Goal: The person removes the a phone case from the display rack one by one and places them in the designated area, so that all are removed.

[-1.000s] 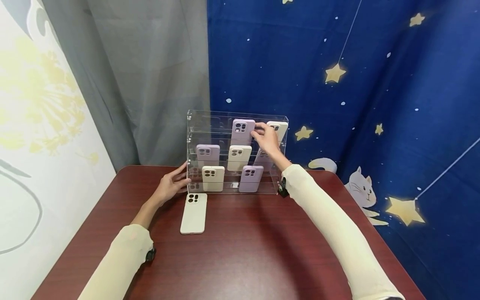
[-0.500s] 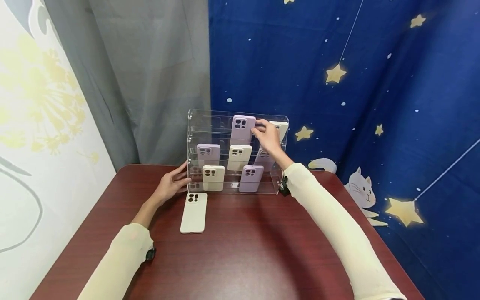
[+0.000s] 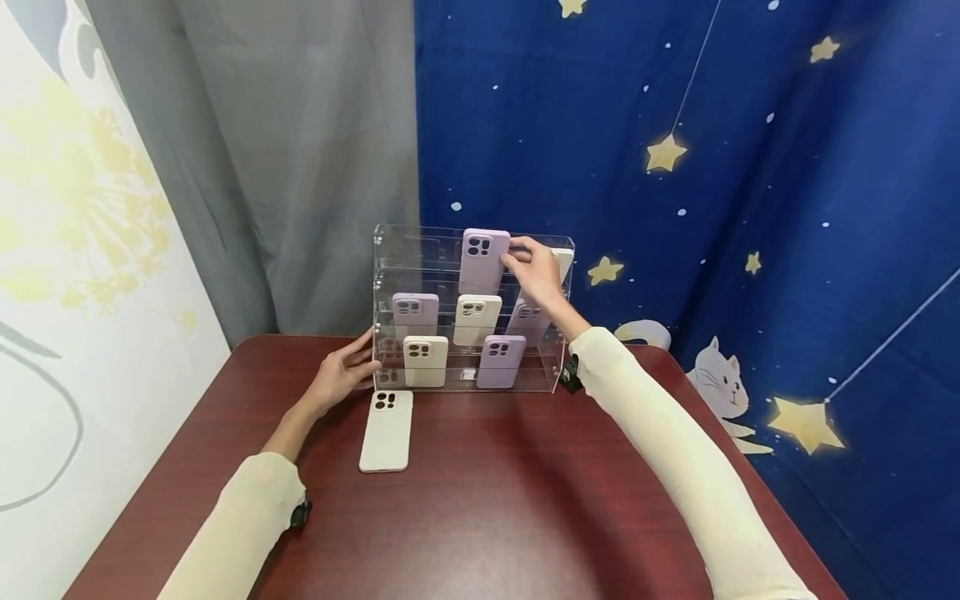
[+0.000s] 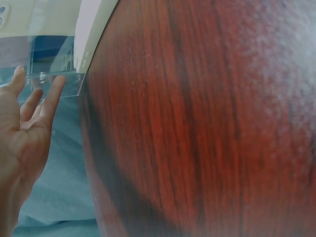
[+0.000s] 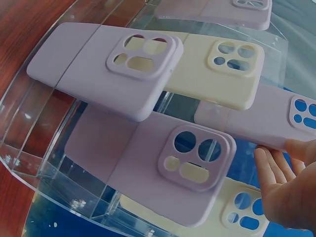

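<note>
A clear acrylic tiered rack (image 3: 537, 379) stands at the back of the table, holding several purple and cream phone cases. My right hand (image 3: 536, 271) pinches the right edge of a purple phone case (image 3: 482, 262) in the top tier; the right wrist view shows its thumb (image 5: 297, 148) at that edge. My left hand (image 3: 335, 382) touches the rack's left side, fingers fairly straight. Flat on the table by the rack's front left corner lies a cream phone case (image 3: 386, 437). Another cream case (image 3: 564, 262), top right, is partly hidden behind my right hand.
Lower tiers bear a purple case (image 3: 416, 312) at left, a cream case (image 3: 477, 321) in the middle and a purple one (image 3: 501, 362) at bottom right. The dark red table (image 3: 465, 517) extends toward me. Grey and blue curtains (image 3: 517, 125) hang behind the rack.
The purple phone case in my right hand has risen slightly against the rack, and the right hand has moved up a little with it. My left hand has stayed at the rack's side.
</note>
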Demonstrator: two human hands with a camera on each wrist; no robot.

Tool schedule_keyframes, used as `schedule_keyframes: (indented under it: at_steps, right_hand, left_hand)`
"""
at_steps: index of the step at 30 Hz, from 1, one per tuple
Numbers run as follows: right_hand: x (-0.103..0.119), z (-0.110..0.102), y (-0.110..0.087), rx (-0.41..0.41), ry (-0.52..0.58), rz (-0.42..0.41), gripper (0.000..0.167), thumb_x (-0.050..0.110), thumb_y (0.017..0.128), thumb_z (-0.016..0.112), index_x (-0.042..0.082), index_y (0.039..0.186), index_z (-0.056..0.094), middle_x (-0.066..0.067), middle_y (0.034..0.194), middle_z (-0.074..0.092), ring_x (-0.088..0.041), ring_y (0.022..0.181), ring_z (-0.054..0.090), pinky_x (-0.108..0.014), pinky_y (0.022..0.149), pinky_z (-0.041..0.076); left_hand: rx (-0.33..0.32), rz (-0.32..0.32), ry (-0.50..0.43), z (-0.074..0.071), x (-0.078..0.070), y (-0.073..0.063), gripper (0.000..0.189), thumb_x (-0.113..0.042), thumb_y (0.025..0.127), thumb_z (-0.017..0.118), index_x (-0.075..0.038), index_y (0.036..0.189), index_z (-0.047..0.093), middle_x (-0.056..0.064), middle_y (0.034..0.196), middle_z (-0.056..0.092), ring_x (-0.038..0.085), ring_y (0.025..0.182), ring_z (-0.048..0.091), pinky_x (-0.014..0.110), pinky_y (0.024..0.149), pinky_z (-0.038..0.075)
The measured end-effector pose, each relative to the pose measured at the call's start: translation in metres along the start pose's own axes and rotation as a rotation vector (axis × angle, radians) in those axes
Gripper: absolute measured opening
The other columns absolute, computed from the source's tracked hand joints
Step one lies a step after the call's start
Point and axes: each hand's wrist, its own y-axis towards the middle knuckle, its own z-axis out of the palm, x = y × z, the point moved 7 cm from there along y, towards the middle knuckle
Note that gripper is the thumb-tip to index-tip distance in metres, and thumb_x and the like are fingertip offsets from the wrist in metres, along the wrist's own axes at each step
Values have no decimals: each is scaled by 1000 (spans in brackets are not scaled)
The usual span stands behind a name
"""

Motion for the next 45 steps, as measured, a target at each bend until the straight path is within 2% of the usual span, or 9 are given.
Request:
schedule_keyframes:
  at_steps: [5,17,21,28,34,40,45]
  right_hand:
    - [7,0,1,4,10,-25,30,10,97,75,2,126,72,-19,117,75,-28,111,73,-37,95,61]
    - [24,-6,-1,-8,-10,-65,30,12,96,76,4,125,73,-16,117,75,-25,109,74,-36,94,62]
    - [31,-9,-2,-8,7,-73,29,12,96,76,4,124,73,-16,117,75,-25,110,74,-37,94,62]
    - [38,-11,-4,9,50,-72,30,12,96,76,2,124,72,-17,118,74,-25,109,74,-33,93,61]
    - [49,-12,-12,36,87,-82,31,13,96,77,4,126,72,-16,119,75,-24,109,74,-33,93,62]
    - [60,-9,-23,92,98,-90,34,13,97,77,4,129,70,-15,120,75,-24,110,74,-32,93,61]
    - [63,-9,-30,107,128,-98,34,10,96,77,1,128,70,-19,118,75,-27,110,74,-32,94,61]
  left_hand:
    - [2,-3,-8,-1,1,-3,74,-6,102,66,-32,163,33,32,154,43,47,133,53,58,93,57]
    - [1,-6,-10,-1,-1,-5,75,-2,102,65,-30,164,34,33,155,42,51,139,44,59,93,57]
    - [-4,-7,-5,-2,0,-3,75,2,102,63,-29,164,34,33,154,43,51,138,45,57,92,58]
    - [6,-27,9,-2,2,-4,75,-5,102,67,-33,163,34,32,155,43,46,134,52,55,92,59]
    - [24,-15,-41,-2,1,-3,77,2,101,65,-28,164,32,36,153,42,55,135,46,54,92,58]
    - [23,-24,-33,-2,1,0,77,0,101,66,-26,165,31,35,154,41,54,134,48,52,91,60]
    - [38,-27,-50,-1,-2,2,78,0,101,66,-30,165,31,35,155,40,54,135,47,47,90,61]
